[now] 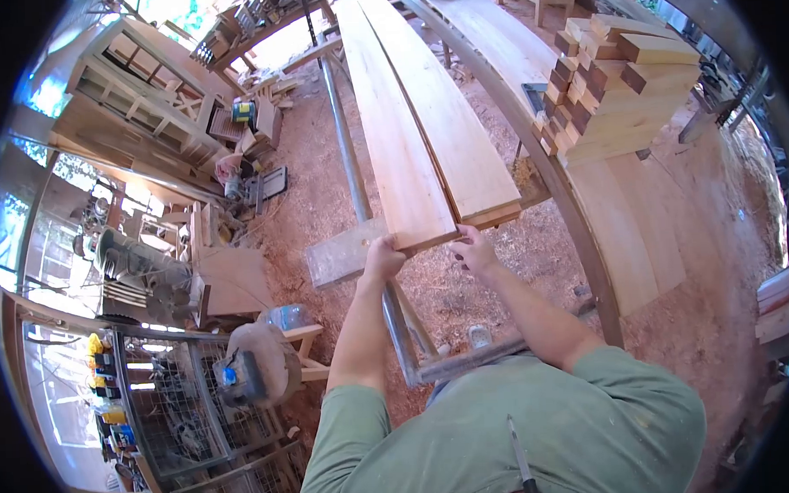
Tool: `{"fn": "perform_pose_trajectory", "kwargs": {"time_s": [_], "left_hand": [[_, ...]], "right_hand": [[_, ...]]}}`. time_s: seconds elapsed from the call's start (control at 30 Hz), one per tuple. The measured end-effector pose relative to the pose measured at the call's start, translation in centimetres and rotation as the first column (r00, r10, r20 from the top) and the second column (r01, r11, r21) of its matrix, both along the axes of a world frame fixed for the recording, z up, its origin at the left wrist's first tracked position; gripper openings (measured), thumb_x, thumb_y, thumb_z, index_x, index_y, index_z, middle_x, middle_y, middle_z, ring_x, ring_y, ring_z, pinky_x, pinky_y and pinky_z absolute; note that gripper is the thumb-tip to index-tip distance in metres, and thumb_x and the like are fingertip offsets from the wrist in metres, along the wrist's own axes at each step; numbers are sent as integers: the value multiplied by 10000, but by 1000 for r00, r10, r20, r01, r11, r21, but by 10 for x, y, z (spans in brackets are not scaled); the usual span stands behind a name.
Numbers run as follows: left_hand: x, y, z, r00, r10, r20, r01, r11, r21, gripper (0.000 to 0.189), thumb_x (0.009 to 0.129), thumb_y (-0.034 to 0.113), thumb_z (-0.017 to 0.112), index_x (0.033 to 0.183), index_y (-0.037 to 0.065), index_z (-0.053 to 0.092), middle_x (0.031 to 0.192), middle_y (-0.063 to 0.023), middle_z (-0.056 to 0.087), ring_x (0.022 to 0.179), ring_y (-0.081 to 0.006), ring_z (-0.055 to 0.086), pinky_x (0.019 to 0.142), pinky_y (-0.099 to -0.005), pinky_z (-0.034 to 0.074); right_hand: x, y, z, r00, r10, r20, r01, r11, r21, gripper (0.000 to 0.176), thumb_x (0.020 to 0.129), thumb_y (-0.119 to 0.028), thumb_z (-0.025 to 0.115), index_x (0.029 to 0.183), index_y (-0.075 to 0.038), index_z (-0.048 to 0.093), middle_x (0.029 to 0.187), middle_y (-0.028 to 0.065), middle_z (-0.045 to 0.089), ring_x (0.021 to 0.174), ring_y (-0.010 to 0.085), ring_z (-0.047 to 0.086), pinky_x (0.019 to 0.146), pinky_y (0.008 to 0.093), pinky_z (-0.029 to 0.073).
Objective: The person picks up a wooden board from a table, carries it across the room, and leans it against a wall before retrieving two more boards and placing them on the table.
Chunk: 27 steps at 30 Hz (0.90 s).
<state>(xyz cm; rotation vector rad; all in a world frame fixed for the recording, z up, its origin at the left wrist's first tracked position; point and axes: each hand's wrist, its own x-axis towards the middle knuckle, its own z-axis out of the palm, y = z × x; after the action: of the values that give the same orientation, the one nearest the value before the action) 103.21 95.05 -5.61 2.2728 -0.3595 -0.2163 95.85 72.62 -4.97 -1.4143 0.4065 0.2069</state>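
Observation:
A long pale wooden board (395,151) runs away from me, its near end between my two hands. My left hand (384,258) is closed around the board's near left corner. At the near right corner, my right hand (474,249) pinches the edge with its fingertips. Beside it on the right lies a second long board (455,123), on top of at least one more, with a narrow dark gap between. Beneath the near end, a short flat wooden piece (349,252) sticks out to the left, across a metal pipe frame (346,152).
A stack of cut timber blocks (624,91) stands at the right, near a long curved dark rail (548,172). More wide boards (628,230) lie beyond the rail. A wooden cabinet frame (137,90) is at the far left, and a wire-mesh rack (169,393) at the near left.

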Motion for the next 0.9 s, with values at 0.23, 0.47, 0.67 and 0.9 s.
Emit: {"fn": "perform_pose_trajectory", "kwargs": {"time_s": [0.23, 0.47, 0.67, 0.9], "left_hand": [[25, -9, 2, 914, 290, -285, -300, 954, 8, 570, 904, 498, 557, 1071, -36, 664, 857, -116, 675, 749, -180, 639, 687, -305, 506], [23, -7, -20, 904, 354, -240, -343, 935, 90, 576, 919, 492, 537, 1127, -35, 642, 925, -150, 672, 737, -209, 634, 674, -321, 511], [-23, 4, -13, 933, 300, -198, -354, 860, -367, 522, 931, 412, 568, 1096, -78, 641, 979, -132, 671, 832, -196, 628, 685, -341, 510], [-175, 37, 5, 857, 298, -420, -347, 937, -44, 579, 914, 477, 564, 758, -68, 683, 691, -117, 650, 637, -183, 603, 597, -350, 473]], "right_hand": [[-9, 13, 8, 980, 120, 161, -62, 944, -324, 771, 790, -221, 689, 1423, 39, 332, 1104, 188, 633, 987, 239, 610, 904, 320, 471], [-4, 1, -12, 978, 186, 90, -142, 921, -363, 812, 809, -290, 704, 1457, -11, 302, 987, 111, 641, 807, 180, 586, 752, 295, 497], [-33, -10, -7, 962, 227, 153, -168, 931, -325, 693, 846, -359, 681, 1409, -52, 418, 1160, 108, 585, 892, 155, 565, 719, 342, 485], [-89, 5, -7, 969, 143, -202, -118, 984, 130, 416, 908, -501, 529, 1026, -108, 600, 957, 46, 596, 808, 156, 561, 722, 356, 464]]}}
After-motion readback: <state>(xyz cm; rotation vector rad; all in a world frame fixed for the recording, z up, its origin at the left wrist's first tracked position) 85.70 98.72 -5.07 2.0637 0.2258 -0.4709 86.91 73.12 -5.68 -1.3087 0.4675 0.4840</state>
